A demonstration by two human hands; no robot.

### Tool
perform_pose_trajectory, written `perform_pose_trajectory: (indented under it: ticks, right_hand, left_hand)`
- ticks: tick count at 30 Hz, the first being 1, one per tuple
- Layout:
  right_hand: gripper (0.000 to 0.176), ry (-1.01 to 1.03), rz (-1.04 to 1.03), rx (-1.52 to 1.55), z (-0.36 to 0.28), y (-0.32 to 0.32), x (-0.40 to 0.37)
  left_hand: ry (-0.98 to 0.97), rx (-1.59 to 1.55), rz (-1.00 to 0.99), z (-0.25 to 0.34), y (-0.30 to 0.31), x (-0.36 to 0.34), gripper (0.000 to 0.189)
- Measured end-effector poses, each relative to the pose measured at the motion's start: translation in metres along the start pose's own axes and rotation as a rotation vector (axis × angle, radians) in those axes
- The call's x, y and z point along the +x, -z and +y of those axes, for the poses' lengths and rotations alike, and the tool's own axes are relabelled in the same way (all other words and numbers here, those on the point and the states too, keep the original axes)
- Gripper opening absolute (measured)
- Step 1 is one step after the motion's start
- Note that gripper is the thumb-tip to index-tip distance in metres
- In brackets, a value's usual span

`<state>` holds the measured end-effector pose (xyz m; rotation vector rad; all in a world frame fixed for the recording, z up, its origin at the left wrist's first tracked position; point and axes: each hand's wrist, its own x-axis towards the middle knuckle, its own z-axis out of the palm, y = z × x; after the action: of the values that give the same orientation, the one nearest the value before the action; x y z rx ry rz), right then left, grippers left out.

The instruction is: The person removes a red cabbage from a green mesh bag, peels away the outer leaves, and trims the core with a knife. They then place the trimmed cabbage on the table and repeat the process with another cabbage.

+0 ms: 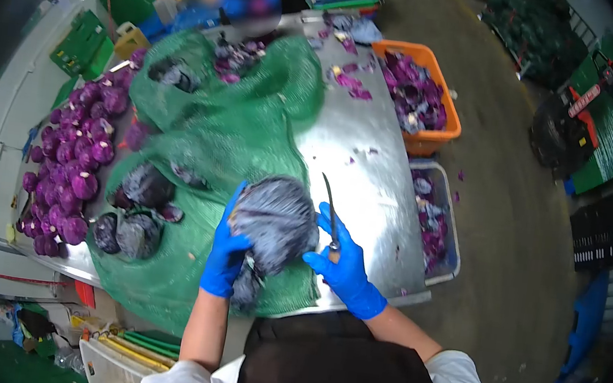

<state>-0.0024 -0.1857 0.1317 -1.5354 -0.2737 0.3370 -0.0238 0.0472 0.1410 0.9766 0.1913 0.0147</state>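
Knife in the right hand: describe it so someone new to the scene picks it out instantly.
Find the bare strip of the metal table, right of the green mesh. At its near end, the blue-gloved right hand holds the knife beside the large cabbage. Its thin, dark, curved blade points away from the wearer, a slim line against the cabbage's round bulk.

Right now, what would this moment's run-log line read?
left hand: holding dark cabbage | right hand: holding knife | green netting: spread beneath cabbage | orange crate: purple leaves inside
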Motion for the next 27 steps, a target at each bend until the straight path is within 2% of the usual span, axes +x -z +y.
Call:
perform_pose_trajectory:
  ticks: [2, 5, 7, 8, 11, 12, 15, 16, 19, 20, 23, 24, 27]
  right_hand:
    - [0.082, -0.027, 0.084, 0.058, 0.015, 0.015, -0.008]
    - [0.076, -0.12, 0.251, 0.279, 0.059, 0.046, -0.022]
    - [0.074, -0.348, 0.301, 0.424, 0.072, 0.069, -0.038]
    - [0.058, -0.4, 0.403, 0.411, 0.082, 0.074, -0.043]
    - [0.037, -0.62, 0.411, 0.339, 0.144, 0.109, -0.059]
    - [0.025, -0.554, 0.475, 0.316, 0.145, 0.118, -0.063]
    - [0.02, -0.525, 0.486, 0.11, 0.139, 0.155, -0.074]
    - [0.021, -0.376, 0.503, -0.121, 0.149, 0.168, -0.076]
    - [0.025, -0.075, 0.521, -0.669, 0.13, 0.194, -0.069]
    - [0.03, -0.271, 0.429, -0.678, 0.112, 0.202, -0.066]
    - [0.039, -0.074, 0.465, -0.78, 0.091, 0.215, -0.055]
    - [0.04, -0.084, 0.492, -0.813, 0.078, 0.212, -0.053]
    - [0.036, -0.061, 0.354, -0.596, 0.054, 0.201, -0.048]
  left_hand:
    - [0.046, 0.124, -0.026, -0.025, -0.031, 0.008, 0.104]
    - [0.071, 0.353, -0.057, -0.058, -0.065, 0.01, 0.104]
    - [0.036, 0.556, -0.108, -0.08, -0.082, 0.01, 0.107]
    - [0.013, 0.651, -0.1, -0.098, -0.077, 0.016, 0.112]
    - [0.057, 1.037, -0.149, -0.145, -0.064, 0.037, 0.109]
    - [-0.029, 0.967, -0.147, -0.154, -0.07, 0.039, 0.103]
    - [-0.142, 1.121, -0.15, -0.171, -0.09, 0.041, 0.101]
    - [-0.109, 1.019, -0.164, -0.175, -0.096, 0.044, 0.099]
    - [-0.161, 1.073, -0.18, -0.184, -0.102, 0.052, 0.098]
    - [-0.131, 1.077, -0.175, -0.184, -0.106, 0.053, 0.097]
    - [-0.118, 1.065, -0.181, -0.184, -0.111, 0.061, 0.097]
    - [-0.107, 1.056, -0.18, -0.185, -0.112, 0.064, 0.098]
    - [-0.085, 1.042, -0.189, -0.187, -0.115, 0.074, 0.099]
